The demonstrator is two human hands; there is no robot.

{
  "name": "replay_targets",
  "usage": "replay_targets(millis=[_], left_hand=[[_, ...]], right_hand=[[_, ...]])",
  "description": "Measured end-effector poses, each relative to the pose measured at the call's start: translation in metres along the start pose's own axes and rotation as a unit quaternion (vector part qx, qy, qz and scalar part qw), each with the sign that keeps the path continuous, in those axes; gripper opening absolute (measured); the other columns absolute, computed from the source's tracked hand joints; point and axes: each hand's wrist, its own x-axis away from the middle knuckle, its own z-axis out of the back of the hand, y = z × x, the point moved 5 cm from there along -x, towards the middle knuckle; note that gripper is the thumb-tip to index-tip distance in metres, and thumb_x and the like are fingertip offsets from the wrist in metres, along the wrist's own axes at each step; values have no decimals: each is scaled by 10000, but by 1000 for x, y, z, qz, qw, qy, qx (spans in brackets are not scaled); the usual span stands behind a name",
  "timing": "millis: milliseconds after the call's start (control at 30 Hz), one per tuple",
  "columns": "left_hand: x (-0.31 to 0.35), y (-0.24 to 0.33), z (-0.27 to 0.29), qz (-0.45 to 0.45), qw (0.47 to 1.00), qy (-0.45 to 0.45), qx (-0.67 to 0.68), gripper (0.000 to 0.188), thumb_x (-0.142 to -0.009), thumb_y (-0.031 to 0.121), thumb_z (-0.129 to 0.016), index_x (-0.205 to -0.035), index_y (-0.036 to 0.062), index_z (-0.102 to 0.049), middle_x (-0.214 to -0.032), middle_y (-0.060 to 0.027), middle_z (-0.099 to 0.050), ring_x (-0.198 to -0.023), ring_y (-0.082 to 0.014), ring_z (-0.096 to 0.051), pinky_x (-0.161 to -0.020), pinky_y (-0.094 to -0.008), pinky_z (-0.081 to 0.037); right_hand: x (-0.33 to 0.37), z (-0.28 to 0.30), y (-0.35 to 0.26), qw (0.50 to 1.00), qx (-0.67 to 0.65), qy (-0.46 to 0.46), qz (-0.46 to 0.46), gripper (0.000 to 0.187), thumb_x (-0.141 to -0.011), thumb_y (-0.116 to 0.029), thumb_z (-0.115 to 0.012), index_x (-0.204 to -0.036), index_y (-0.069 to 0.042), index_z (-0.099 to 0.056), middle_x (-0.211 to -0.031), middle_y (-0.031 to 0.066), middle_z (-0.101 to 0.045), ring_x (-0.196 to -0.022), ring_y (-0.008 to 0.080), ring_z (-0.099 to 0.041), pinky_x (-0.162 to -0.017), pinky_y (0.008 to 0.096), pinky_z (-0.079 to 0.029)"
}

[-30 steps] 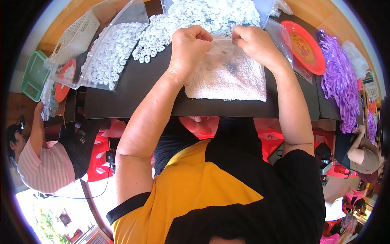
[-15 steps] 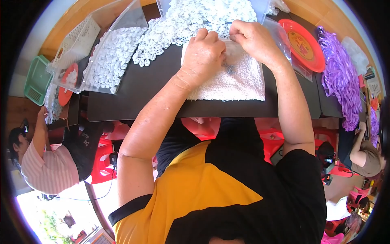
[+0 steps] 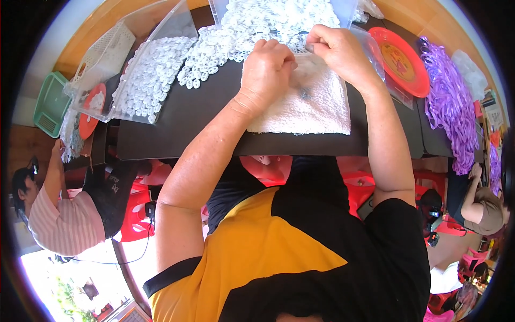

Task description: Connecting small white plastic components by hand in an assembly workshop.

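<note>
A white terry towel lies on the dark table, with a few tiny greyish bits on it. Over its far left part, my left hand is closed, fingers curled and thumb pressed in. My right hand pinches thumb and forefinger together above the towel's far edge. Whatever either hand holds is too small or hidden to make out. Just beyond my hands spreads a heap of small white oval plastic rings, spilling from a clear bin onto the table.
Left of my arm, a tilted clear box holds more white rings. Farther left are a white basket, a green tray and a co-worker. On the right are a red plate, purple ribbons and another person.
My left hand has turned slightly, its fingers shifting a little over the towel. My right hand's pinch has moved slightly up toward the rings. The towel has barely moved.
</note>
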Motion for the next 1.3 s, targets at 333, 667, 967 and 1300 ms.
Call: replay_targets(millis=[333, 667, 967, 1300], left_hand=[[2, -12, 12, 306, 838, -13, 453, 107, -843, 37, -651, -923, -32, -662, -785, -46, -629, -678, -112, -548, -630, -240, -447], [5, -15, 10, 319, 781, 13, 536, 104, -876, 29, -641, -955, -38, -630, -817, -83, -638, -716, -147, -587, -644, -266, -474], [6, -14, 8, 329, 742, -4, 584, 123, -921, 55, -580, -982, -44, -619, -850, -99, -635, -752, -173, -602, -679, -296, -485], [9, -17, 4, 352, 709, -28, 610, 156, -930, 90, -581, -1020, -35, -604, -928, -113, -629, -807, -205, -608, -693, -313, -486]], right_hand=[[1, -3, -13, 965, -247, -67, -59, 89, -846, -71, -575, -859, 9, -611, -633, -10, -500, -612, 65, -471, -563, 247, -386], [4, -14, -30, 926, -341, -117, -112, 135, -908, -156, -598, -855, -36, -623, -687, -28, -543, -622, 59, -511, -576, 212, -401], [4, -19, -26, 921, -371, -79, -90, 68, -865, -90, -651, -878, -35, -613, -722, -20, -569, -653, 59, -533, -589, 216, -432], [6, -11, -42, 965, -258, -48, 3, 178, -828, -24, -652, -1003, -41, -633, -727, 4, -586, -683, 66, -531, -651, 233, -451]])
